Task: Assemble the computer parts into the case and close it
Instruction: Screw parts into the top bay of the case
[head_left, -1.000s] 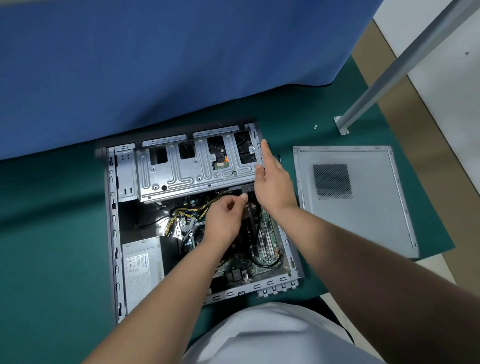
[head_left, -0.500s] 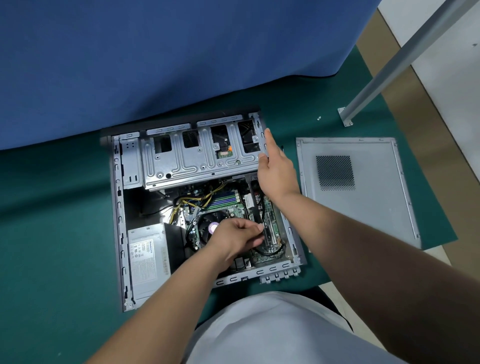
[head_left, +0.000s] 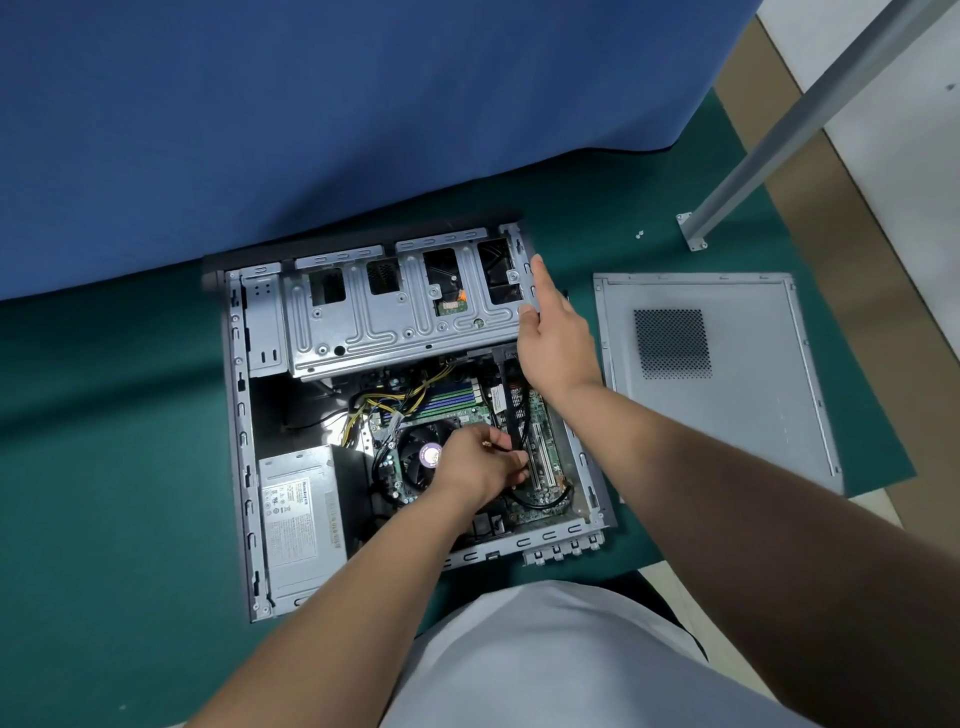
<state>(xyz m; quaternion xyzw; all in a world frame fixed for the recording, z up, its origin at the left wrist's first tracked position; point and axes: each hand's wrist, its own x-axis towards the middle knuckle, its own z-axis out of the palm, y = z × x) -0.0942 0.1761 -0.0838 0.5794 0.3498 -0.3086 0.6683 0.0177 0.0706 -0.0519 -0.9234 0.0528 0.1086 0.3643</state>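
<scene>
An open grey computer case (head_left: 239, 426) lies on its side on the green mat. Its metal drive cage (head_left: 395, 322) spans the far part. Below the cage I see the motherboard (head_left: 545, 457), a CPU fan (head_left: 421, 457), yellow and black cables (head_left: 384, 402) and the power supply (head_left: 301, 519). My left hand (head_left: 478, 465) reaches inside and pinches a black cable (head_left: 519, 415) beside the fan. My right hand (head_left: 553, 338) rests with straight fingers on the cage's right end and the case rim. The grey side panel (head_left: 727, 405) lies flat to the right of the case.
A blue cloth (head_left: 337, 114) hangs just behind the case. A slanted metal leg with a foot plate (head_left: 693, 231) stands at the far right, with a small screw (head_left: 639, 234) next to it. The green mat (head_left: 104, 467) ends near the panel's right edge.
My left hand moved from under the drive cage down toward me, to the area beside the CPU fan, and now pinches a black cable. My right hand stayed on the cage's right end.
</scene>
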